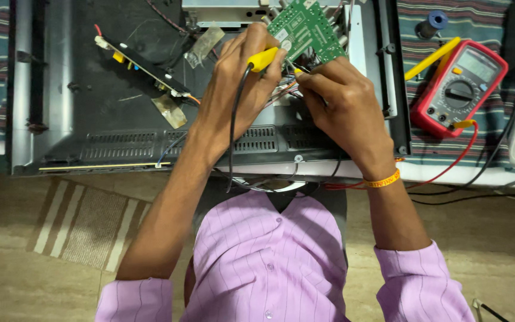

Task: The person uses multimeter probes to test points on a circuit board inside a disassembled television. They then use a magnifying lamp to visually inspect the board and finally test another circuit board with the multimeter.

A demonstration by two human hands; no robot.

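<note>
Left hand [236, 83] grips yellow-handled tool [262, 59] at green circuit board [305, 30].

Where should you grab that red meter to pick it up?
Probably by its two long red sides, coming from above. The multimeter lies flat, face up, on the striped cloth, so its edges are free. Avoid the dial and the end where the leads plug in.

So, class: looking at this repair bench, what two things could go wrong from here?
1. The left hand holds a yellow-handled tool at the green circuit board, close to the right hand; a slip might hurt its fingers or the thin wires nearby.
2. The tool's black cord trails over the forearm and could snag, jerking the tip.
</note>
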